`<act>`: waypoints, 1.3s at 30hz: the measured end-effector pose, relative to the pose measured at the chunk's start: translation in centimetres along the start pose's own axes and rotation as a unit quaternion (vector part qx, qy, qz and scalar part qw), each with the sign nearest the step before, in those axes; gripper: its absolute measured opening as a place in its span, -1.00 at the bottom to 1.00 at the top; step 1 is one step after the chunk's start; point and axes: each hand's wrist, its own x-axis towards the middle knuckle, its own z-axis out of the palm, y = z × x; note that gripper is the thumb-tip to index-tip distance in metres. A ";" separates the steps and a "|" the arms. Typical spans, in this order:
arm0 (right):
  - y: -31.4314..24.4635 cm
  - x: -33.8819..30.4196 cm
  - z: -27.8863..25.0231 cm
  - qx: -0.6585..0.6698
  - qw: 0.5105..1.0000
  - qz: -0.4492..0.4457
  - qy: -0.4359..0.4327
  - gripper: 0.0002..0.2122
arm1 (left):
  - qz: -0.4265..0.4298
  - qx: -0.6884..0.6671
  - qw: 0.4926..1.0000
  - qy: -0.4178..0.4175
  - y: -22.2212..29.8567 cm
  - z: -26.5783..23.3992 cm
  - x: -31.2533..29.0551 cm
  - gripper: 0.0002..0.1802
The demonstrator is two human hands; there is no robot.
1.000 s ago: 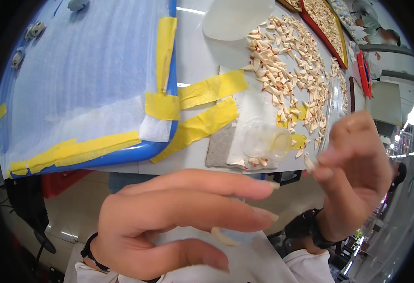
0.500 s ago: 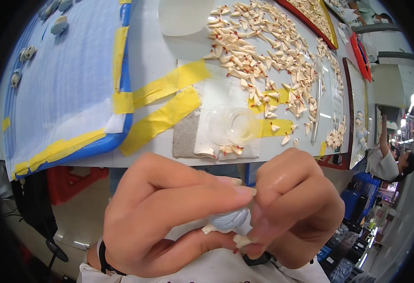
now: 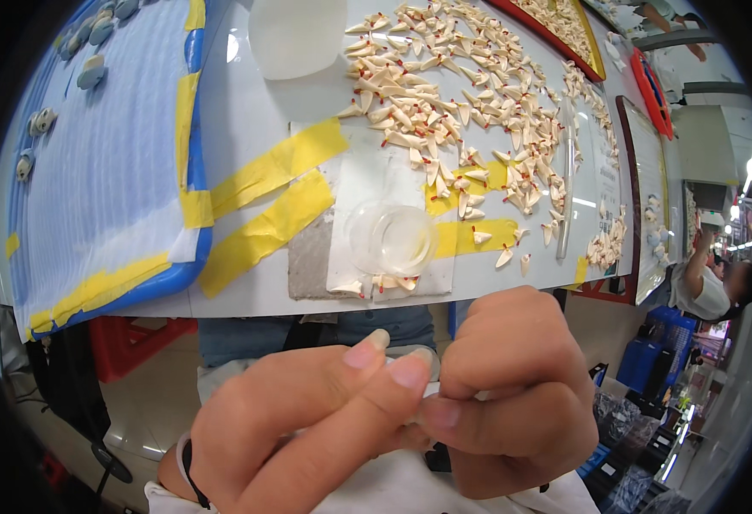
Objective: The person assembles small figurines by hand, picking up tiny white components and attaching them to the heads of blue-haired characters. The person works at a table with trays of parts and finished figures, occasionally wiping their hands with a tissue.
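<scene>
Low in front of my body, both hands meet at the fingertips. My left hand (image 3: 299, 428) is closed in a pinch around a small light-blue ridged piece, now almost wholly covered by fingers. Only a pale sliver (image 3: 432, 389) shows between the hands. Curled and pressed up against it, my right hand (image 3: 517, 385) pinches with thumb and forefinger; what lies in that pinch is hidden. Beyond the hands, a clear round plastic cup (image 3: 393, 240) stands on a white board (image 3: 354, 184). Several small cream pointed pieces with red tips (image 3: 406, 139) lie scattered across the table.
At the left is a blue-rimmed tray (image 3: 157, 278) lined with pale sheeting, with small blue-grey pieces (image 3: 91, 73) on it. Yellow tape (image 3: 281, 158) crosses the table. A whitish container (image 3: 297, 38) sits at the back. Another person (image 3: 706, 287) is at the far right.
My fingers have closed over the light-blue piece, which showed plainly before. The red-tipped cream piece by my right fingertips is now hidden. The table has shifted slightly left in view.
</scene>
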 end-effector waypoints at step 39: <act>5.9 2.0 -6.1 -0.271 0.953 0.122 0.060 -0.88 | -0.101 -0.177 0.974 -0.099 -2.6 -2.0 -0.2 -0.56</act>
